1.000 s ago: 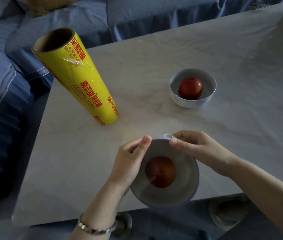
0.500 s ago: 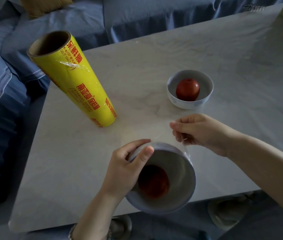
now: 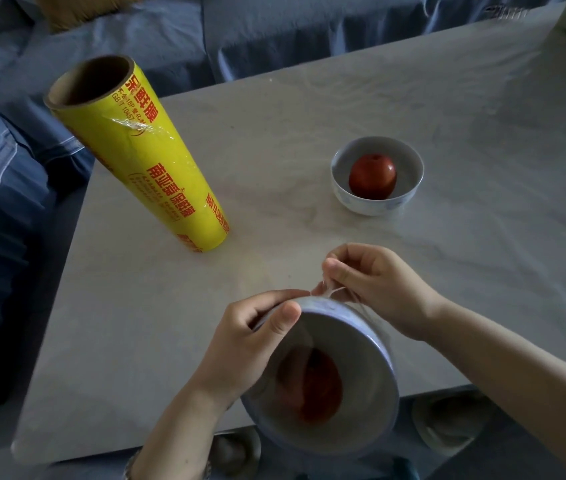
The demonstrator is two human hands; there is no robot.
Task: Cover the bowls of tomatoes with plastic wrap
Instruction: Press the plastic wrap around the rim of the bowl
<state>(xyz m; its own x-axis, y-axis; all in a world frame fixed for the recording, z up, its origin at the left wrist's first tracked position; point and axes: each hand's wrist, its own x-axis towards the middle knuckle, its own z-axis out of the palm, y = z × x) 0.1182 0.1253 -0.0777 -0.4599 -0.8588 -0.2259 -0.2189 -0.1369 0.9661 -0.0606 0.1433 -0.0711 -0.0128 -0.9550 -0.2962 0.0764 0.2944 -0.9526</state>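
Near bowl (image 3: 361, 341), held tilted toward me over the near edge of the counter (image 3: 170, 341), its tomato (image 3: 316, 386) seen blurred inside. My left grip (image 3: 247, 344) is clamped on the rim, thumb over the lip. My right grip (image 3: 375, 289) pinches a twisted strand of plastic wrap (image 3: 333, 290) at the far rim. Farther back, well apart, a second bowl (image 3: 343, 199) holds a second tomato (image 3: 372, 176). A yellow wrap roll (image 3: 146, 157) stands on end at the left.

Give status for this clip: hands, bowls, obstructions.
Left hand grips near bowl, held tilted. Right hand pinches plastic wrap at its rim. Far bowl uncovered, tomato inside. Wrap roll stands clear.
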